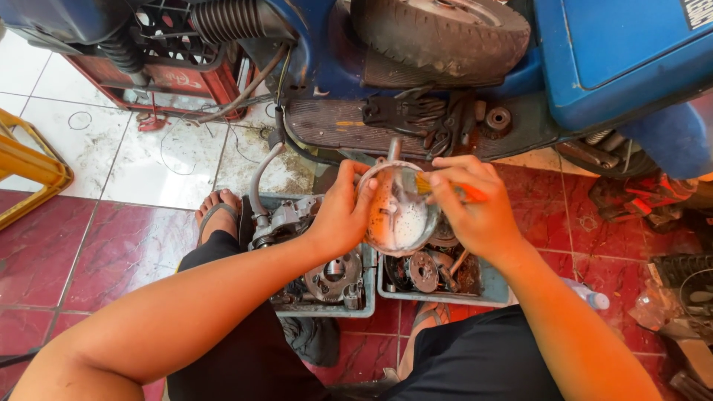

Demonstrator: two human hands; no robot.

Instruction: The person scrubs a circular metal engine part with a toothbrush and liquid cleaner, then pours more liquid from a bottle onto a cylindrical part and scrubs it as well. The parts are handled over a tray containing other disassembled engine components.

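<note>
My fingers on the left hand curl around the left rim of a round metal cover, thumb over the edge, gripping it firmly and holding it up above two grey trays. The cover's hollow faces me, filmed with whitish liquid and dark specks. On its right, the fingers of my right hand are pinched shut around a small brush with an orange handle, its yellowish bristles touching the inside of the cover near the upper right rim. Below my left fingers, the left tray holds engine parts and a hose; below my right, the other tray holds gears. Beyond both hands sits a blue scooter, with black gloves on its footboard.
</note>
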